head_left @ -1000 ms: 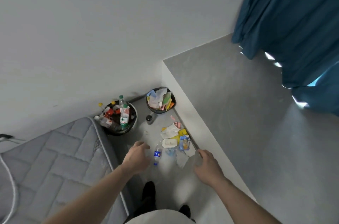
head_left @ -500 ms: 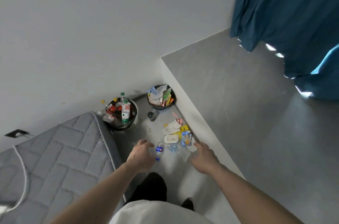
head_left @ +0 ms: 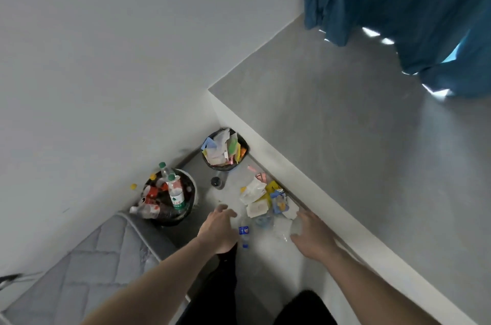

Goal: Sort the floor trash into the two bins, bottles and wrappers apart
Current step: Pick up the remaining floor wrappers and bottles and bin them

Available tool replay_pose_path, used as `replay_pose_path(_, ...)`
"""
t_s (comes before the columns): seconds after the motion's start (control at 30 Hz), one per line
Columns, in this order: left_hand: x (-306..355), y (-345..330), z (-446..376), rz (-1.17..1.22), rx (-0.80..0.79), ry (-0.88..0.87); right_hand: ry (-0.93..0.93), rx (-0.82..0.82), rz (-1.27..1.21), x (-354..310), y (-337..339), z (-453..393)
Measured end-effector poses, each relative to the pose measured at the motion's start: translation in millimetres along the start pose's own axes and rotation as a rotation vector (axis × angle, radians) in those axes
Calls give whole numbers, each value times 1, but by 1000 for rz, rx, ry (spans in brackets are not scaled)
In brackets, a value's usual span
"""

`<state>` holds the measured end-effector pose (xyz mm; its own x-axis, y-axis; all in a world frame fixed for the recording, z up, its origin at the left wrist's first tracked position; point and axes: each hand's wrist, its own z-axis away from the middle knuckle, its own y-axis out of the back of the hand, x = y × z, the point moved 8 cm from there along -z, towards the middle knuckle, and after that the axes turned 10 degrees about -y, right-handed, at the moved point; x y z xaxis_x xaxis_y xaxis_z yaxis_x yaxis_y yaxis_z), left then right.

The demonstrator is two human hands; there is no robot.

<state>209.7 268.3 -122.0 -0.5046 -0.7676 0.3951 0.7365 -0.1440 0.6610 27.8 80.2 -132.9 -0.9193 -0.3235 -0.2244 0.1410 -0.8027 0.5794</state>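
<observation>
On the floor between two hands lies a small bottle with a blue label. Beside it is a pile of wrappers, white, yellow and blue, close to the low wall. The left hand reaches down just beside the bottle, fingers loose, holding nothing. The right hand reaches toward a clear crumpled plastic bag, fingers spread and holding nothing. Farther off stands the bottle bin, full of bottles, near a grey mattress. The wrapper bin sits in the corner, stuffed with paper. A small dark jar stands between the bins. A blue curtain hangs far away.
</observation>
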Motion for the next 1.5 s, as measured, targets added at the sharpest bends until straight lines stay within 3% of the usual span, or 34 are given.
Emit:
replay_pose_path(0.3, -68, -51, -127, -80, -150, 1, -36, -12, -162, -18, -65, -113)
replay_pose_path(0.6, -147, -259, -315, -98, -280, 40, -98, -35, -104, 66, -216, -342)
replay_pose_path(0.83, -205, -378, -400, -163, -326, 69, -41, -72, -39, 91, -311, -457)
replay_pose_path(1.13, -249, -400, -424, -142, -257, 109, -72, 18, 21, 92, -332, -503)
replay_pose_path(1.3, -228, -386, -410, -173, -200, 31, -41, 103, -39, 88, -320, -478)
replay_pose_path(1.5, -206, -364, -415, -216, -109, -48, -67, 39, 33, 98, -327, -466)
